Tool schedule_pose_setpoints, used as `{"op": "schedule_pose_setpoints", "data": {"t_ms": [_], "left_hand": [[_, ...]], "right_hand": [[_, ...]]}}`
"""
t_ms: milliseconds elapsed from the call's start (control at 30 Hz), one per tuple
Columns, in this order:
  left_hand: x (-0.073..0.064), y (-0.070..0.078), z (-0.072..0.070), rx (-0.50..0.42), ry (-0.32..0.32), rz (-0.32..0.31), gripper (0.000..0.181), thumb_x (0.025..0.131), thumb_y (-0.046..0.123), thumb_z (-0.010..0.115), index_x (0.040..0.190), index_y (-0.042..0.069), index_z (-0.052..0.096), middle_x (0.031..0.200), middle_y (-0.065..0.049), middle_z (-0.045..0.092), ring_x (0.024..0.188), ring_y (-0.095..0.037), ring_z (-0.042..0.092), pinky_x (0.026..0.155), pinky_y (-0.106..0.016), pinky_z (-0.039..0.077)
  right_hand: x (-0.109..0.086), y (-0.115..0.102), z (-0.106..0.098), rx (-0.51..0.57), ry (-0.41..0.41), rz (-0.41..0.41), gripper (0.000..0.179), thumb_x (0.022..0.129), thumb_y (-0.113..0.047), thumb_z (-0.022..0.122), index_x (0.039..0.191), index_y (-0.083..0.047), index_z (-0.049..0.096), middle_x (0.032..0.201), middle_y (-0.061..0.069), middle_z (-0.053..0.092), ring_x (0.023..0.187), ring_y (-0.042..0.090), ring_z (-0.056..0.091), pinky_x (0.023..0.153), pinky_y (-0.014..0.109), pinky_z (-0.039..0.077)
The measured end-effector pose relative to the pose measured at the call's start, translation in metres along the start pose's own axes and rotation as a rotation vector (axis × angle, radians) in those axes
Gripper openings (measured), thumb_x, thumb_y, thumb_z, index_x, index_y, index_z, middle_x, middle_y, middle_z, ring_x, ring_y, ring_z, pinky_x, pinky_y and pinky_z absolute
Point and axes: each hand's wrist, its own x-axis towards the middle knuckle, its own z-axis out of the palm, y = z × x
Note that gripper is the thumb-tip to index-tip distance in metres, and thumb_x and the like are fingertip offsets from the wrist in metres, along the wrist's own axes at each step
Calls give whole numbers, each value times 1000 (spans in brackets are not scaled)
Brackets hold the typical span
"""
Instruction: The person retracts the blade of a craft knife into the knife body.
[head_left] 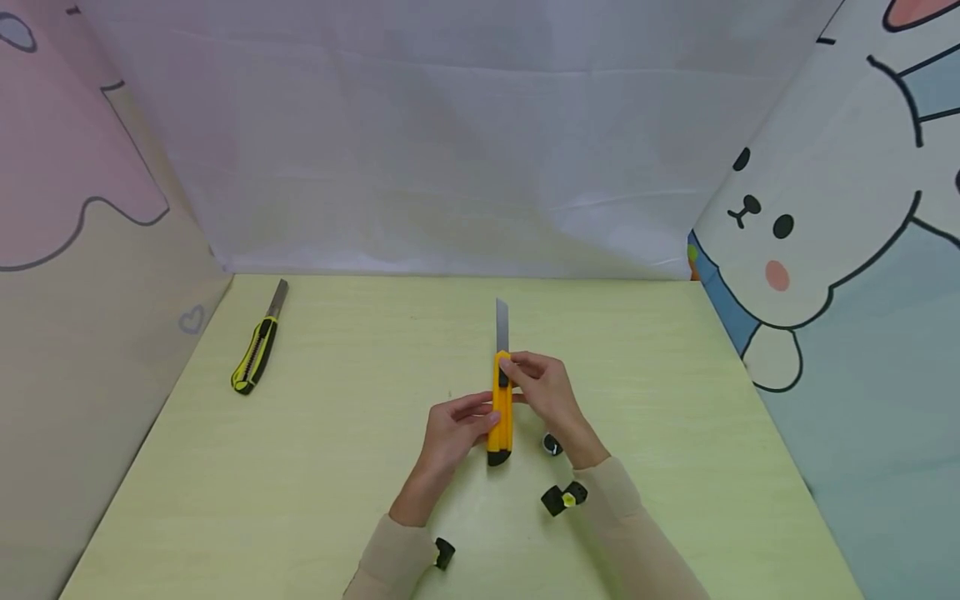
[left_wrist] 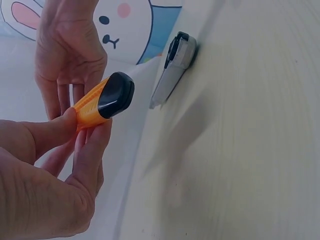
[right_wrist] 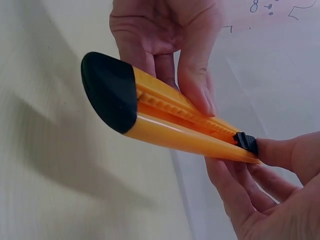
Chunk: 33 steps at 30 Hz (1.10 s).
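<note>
A yellow utility knife (head_left: 502, 417) with a black end cap is held up over the table, its blade (head_left: 502, 325) extended and pointing away from me. My left hand (head_left: 453, 429) pinches the lower part of its body between thumb and fingers. Higher up, my right hand (head_left: 546, 387) grips it, the thumb on the black slider (right_wrist: 246, 142) and the fingers beneath the body. In the left wrist view the knife's black end cap (left_wrist: 116, 95) faces the camera.
A green and black utility knife (head_left: 257, 350) lies at the table's far left, blade out. A grey-white cutter (left_wrist: 175, 65) with black parts lies on the table (head_left: 337, 475), mostly hidden by my right wrist in the head view. White cloth (head_left: 450, 167) hangs behind the table.
</note>
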Motion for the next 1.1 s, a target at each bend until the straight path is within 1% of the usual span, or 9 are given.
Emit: {"op": "schedule_pose_setpoints", "data": {"t_ms": [300, 467, 567, 633, 867, 1100], "left_hand": [[-2, -2, 1, 13, 16, -1, 36, 98, 8, 78, 132, -1, 73, 111, -17, 76, 92, -24, 76, 80, -32, 65], [0, -2, 1, 9, 24, 13, 35, 98, 6, 77, 132, -2, 73, 111, -17, 75, 91, -22, 75, 80, -31, 64], [1, -1, 1, 1, 21, 22, 35, 98, 6, 76, 132, -2, 73, 111, -17, 74, 92, -23, 75, 80, -31, 65], [1, 0, 1, 0, 18, 22, 35, 98, 6, 77, 132, -2, 73, 112, -18, 74, 93, -24, 75, 81, -32, 65], [2, 2, 2, 0, 25, 18, 35, 98, 6, 77, 131, -2, 73, 113, -18, 74, 93, -24, 75, 82, -33, 65], [4, 0, 1, -14, 19, 16, 35, 97, 5, 78, 131, -3, 73, 111, -18, 74, 92, -24, 75, 81, -33, 65]], "right_hand": [[-1, 1, 0, 21, 2, 3, 31, 106, -16, 69, 130, 4, 73, 110, 18, 77, 90, 20, 70, 80, 36, 65], [-3, 1, 2, 36, 3, 13, 32, 105, -14, 69, 133, 3, 71, 116, 19, 77, 99, 26, 72, 85, 39, 65], [-4, 0, 2, 36, 10, 3, 33, 105, -13, 68, 134, 3, 71, 120, 20, 76, 104, 29, 73, 87, 41, 64], [-4, 0, 2, 34, 10, -13, 33, 106, -12, 68, 134, 4, 70, 121, 21, 76, 106, 31, 73, 87, 42, 64], [-4, -2, 0, 34, -21, -14, 34, 106, -11, 67, 136, 3, 69, 124, 22, 74, 110, 30, 71, 91, 41, 63], [-3, -2, 0, 41, -22, -8, 33, 106, -9, 66, 136, 4, 68, 124, 23, 74, 114, 38, 70, 93, 43, 62]]}}
